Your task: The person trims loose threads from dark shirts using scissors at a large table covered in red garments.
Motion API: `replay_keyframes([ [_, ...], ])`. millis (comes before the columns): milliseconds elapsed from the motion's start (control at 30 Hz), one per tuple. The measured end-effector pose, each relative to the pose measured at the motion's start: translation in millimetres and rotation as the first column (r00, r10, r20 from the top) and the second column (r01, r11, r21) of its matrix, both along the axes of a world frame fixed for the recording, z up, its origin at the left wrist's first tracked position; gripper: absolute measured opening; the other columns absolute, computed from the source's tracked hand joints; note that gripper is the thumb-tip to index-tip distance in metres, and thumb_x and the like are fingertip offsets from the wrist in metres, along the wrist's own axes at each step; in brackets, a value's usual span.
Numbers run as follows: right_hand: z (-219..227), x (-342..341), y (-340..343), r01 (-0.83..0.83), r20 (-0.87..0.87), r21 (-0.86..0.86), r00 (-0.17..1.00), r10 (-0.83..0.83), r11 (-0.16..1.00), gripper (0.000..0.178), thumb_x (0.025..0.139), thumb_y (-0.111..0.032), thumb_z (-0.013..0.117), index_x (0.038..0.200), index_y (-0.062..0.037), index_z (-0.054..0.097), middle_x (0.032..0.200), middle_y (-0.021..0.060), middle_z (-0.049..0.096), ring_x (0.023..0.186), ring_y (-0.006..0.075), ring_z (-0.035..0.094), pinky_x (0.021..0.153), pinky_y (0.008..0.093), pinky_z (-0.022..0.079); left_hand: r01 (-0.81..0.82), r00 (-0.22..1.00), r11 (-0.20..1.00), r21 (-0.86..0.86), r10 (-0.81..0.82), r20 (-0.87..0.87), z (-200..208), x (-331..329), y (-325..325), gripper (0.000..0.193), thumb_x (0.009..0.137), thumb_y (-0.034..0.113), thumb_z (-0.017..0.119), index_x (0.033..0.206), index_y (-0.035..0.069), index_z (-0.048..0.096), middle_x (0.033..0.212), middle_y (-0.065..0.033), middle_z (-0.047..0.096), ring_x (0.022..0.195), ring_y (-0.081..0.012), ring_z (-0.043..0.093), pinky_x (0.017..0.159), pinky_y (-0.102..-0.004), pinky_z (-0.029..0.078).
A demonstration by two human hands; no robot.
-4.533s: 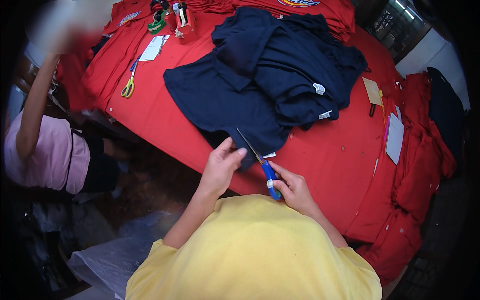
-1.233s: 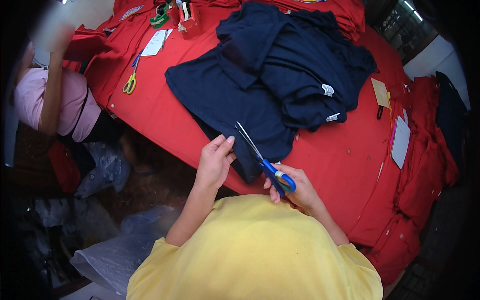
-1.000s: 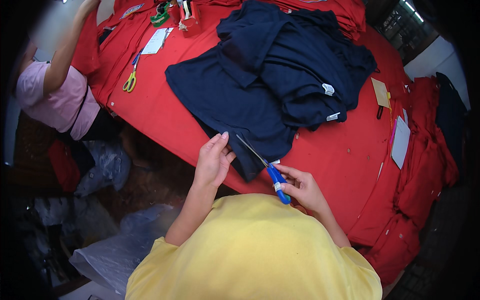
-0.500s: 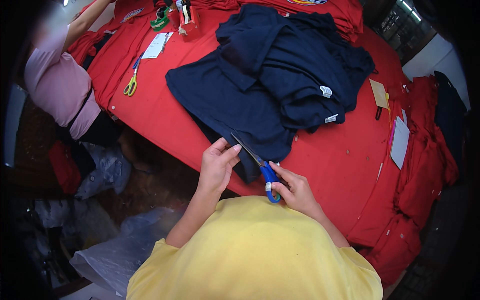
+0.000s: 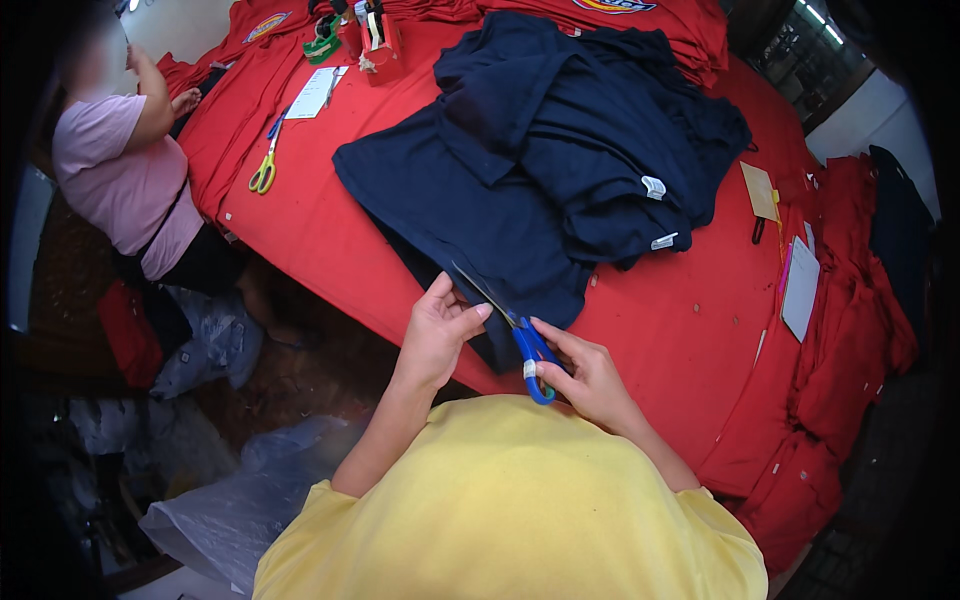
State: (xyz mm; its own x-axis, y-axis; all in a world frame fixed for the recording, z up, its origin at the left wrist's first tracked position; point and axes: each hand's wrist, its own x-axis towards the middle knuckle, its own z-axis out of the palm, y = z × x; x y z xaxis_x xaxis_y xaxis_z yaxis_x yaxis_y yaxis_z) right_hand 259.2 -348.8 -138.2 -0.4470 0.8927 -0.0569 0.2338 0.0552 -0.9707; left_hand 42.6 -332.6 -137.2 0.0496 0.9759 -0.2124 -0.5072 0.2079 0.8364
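Note:
A pile of navy garments [image 5: 590,150] lies in front of me, one hem hanging over the table's near edge. At that hem, my left hand [image 5: 436,335] has its thumb and fingers closed on the cloth. My right hand [image 5: 592,378] grips blue-handled scissors [image 5: 535,360], which have light tape round one handle loop. Their blades slant up and left across the navy cloth, the tip close to my left fingertips. Whether the blades are parted is hard to see.
Red cloth [image 5: 660,330] covers the table. Yellow-handled scissors [image 5: 263,175], a paper sheet [image 5: 316,92] and a red tape dispenser [image 5: 378,45] lie far left. Cards [image 5: 800,285] and red garments [image 5: 850,330] are at right. A person in pink [image 5: 120,170] stands at left.
The blue scissors have shifted slightly left, their tip a little higher. My left thumb has moved slightly. The person at left has lowered a stretched arm and holds a hand near the head.

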Motion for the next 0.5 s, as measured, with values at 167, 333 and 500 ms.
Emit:
replay_keyframes([
  [167,-2,-6,13,0.004,-0.031,-0.105,0.999,-0.008,0.994,0.047,0.09,-0.013,0.063,0.134,-0.0001,0.05,0.102,0.0173,0.068,0.084,0.02,0.067,0.077,0.0314,0.053,-0.004,1.0,0.998,0.064,0.006,-0.024,0,-1,2,0.042,0.086,-0.006,0.059,0.126,0.002,0.05,0.112,-0.0078,0.061,0.103,-0.0164,0.061,0.086,-0.0288,0.051],
  [333,-4,-7,13,-0.015,-0.056,-0.184,0.998,0.005,0.983,0.046,0.091,-0.01,0.062,0.134,0.0009,0.05,0.105,0.0178,0.068,0.085,0.0195,0.067,0.077,0.0316,0.053,-0.088,0.995,0.996,0.034,0.086,0.053,-3,-11,15,0.041,0.086,-0.008,0.057,0.126,0.0,0.051,0.109,-0.0063,0.061,0.101,-0.0132,0.058,0.093,-0.0277,0.046],
  [500,-7,-19,21,-0.025,-0.095,0.046,0.995,0.03,0.999,0.046,0.091,-0.007,0.061,0.134,0.0015,0.049,0.105,0.0122,0.066,0.089,0.0139,0.064,0.08,0.0261,0.051,0.005,0.983,0.994,0.111,0.015,-0.185,5,-16,15,0.048,0.085,-0.005,0.059,0.131,-0.002,0.047,0.12,-0.0083,0.058,0.11,-0.0163,0.056,0.097,-0.0304,0.044],
])
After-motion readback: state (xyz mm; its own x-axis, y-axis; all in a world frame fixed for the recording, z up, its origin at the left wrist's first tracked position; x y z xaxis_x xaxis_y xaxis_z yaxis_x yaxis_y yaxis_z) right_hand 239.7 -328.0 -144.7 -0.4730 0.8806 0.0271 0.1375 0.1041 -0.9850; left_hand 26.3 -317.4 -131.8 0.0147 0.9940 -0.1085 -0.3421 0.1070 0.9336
